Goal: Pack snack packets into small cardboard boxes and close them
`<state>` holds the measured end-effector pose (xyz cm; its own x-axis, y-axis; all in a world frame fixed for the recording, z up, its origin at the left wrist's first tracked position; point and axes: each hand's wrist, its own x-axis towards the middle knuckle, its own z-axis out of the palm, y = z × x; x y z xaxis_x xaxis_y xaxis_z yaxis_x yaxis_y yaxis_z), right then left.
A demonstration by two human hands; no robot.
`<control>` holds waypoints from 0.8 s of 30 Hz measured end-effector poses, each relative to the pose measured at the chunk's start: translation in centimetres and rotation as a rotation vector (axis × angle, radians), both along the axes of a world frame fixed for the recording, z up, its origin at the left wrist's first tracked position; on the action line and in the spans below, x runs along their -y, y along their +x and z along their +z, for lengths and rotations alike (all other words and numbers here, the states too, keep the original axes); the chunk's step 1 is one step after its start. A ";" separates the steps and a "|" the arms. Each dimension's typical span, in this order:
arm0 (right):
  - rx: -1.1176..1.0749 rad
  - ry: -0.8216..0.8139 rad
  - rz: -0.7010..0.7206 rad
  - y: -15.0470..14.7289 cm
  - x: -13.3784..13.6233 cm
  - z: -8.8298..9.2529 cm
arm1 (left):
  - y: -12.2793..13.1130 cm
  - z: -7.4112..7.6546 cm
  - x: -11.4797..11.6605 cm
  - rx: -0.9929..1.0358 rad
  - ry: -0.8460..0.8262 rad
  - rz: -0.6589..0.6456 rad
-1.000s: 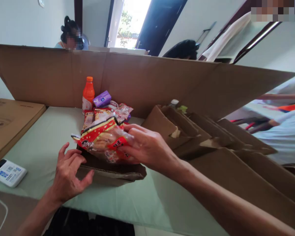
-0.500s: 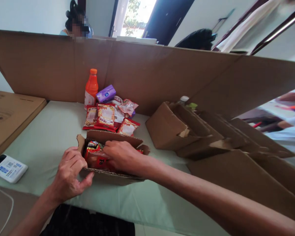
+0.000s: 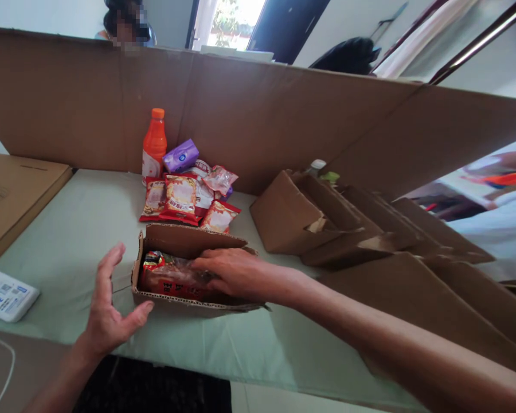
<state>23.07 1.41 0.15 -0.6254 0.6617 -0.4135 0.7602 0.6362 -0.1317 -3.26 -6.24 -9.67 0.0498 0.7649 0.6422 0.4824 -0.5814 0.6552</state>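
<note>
A small cardboard box (image 3: pixel 198 310) with its top open stands in front of me, holding red snack packets (image 3: pixel 165 281) in shiny clear wrapping. My right hand (image 3: pixel 234 272) reaches into its right part, fingers stretched over the packets and touching the wrapping, thumb apart; some of the hand is hidden by the box's near wall. Just left of the box, my left hand (image 3: pixel 112 312) is open, thumb and fingers spread, holding nothing. Behind the box lie red-and-white snack bags (image 3: pixel 180 198), a purple tissue pack (image 3: pixel 181 156) and a bottle of orange drink (image 3: pixel 154 146).
Several brown cardboard boxes (image 3: pixel 279 215) stand at the right, one with a white-capped bottle (image 3: pixel 316 167) behind its edge. A tall cardboard panel (image 3: pixel 249 109) closes off the back. At left are a flat carton (image 3: pixel 21 195) and a white phone-like device (image 3: pixel 11 295). Other people are partly visible beyond.
My left hand has let go of the box's left end and opened out beside it. My right hand has shifted right within the box. The camera view has shifted slightly.
</note>
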 end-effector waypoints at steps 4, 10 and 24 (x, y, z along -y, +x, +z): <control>0.020 0.042 0.031 -1.0 -0.5 -1.9 | 1.3 -0.6 -0.6 -0.010 -0.137 -0.061; -0.175 0.053 0.002 2.0 0.2 -0.2 | 1.7 0.5 -1.4 -0.013 -0.133 -0.062; -0.595 0.276 -0.284 8.4 3.0 2.0 | 1.1 1.8 -2.6 -0.069 -0.137 -0.226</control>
<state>31.45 -1.63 2.14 -0.4810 0.8638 0.1498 0.7509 0.4941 -0.4383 -2.17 -3.66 -7.87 0.2686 0.8091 0.5227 0.3966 -0.5874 0.7055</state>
